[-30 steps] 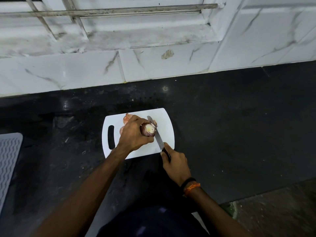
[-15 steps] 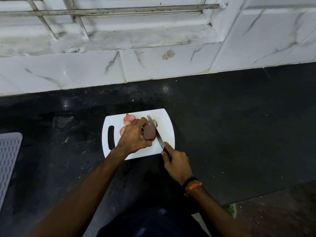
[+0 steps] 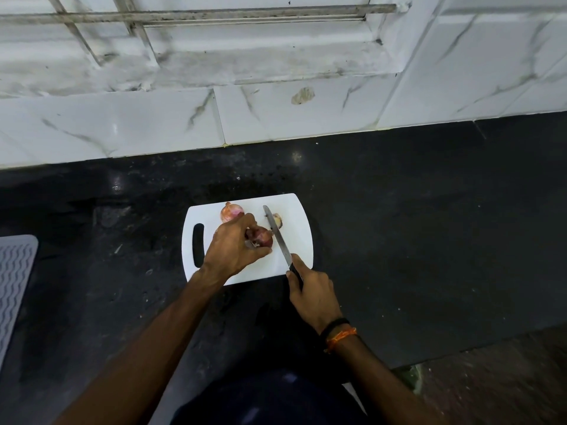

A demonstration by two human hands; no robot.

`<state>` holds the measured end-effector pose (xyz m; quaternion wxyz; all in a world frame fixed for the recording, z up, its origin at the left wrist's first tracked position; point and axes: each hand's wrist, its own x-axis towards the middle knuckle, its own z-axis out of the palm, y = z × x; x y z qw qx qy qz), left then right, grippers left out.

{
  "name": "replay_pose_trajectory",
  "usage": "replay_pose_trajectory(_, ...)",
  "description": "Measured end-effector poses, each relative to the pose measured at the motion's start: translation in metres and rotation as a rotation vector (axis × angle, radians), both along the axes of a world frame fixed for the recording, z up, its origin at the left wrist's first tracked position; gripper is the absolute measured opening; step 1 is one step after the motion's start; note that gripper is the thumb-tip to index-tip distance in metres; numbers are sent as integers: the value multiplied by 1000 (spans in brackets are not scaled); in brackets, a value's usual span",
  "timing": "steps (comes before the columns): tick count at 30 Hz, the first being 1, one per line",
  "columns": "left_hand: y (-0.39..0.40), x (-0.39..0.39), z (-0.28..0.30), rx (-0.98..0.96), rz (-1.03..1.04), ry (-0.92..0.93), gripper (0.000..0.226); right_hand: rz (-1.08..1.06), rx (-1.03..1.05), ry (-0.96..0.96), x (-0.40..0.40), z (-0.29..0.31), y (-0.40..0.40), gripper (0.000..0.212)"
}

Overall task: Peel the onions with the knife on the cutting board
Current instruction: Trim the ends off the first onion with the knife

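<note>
At the white plastic cutting board's (image 3: 294, 259) centre, our left hand (image 3: 231, 251) grips the dark red onion (image 3: 263, 236) while our right hand (image 3: 313, 294) clasps the black-handled knife (image 3: 277, 234), blade at its three o'clock end, seemingly trimming; next, lift skin carefully.

A dark, speckled stone desk (image 3: 429, 225) runs below a wall of white marble-patterned tiles (image 3: 138, 124), one tile bearing a brownish stain (image 3: 302, 95). Above sits a grimy white window sill (image 3: 214, 62) with metal bars (image 3: 196, 15). A grey ribbed mat (image 3: 13, 280) lies at the left edge.
</note>
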<state>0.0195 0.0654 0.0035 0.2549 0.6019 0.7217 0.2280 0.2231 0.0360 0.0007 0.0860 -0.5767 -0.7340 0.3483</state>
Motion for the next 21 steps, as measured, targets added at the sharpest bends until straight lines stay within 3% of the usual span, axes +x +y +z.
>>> replay_pose_trajectory(21, -5, -1, 2, 52, -35, -189, 38, -10, 78, 58, -17, 36, -5, 44)
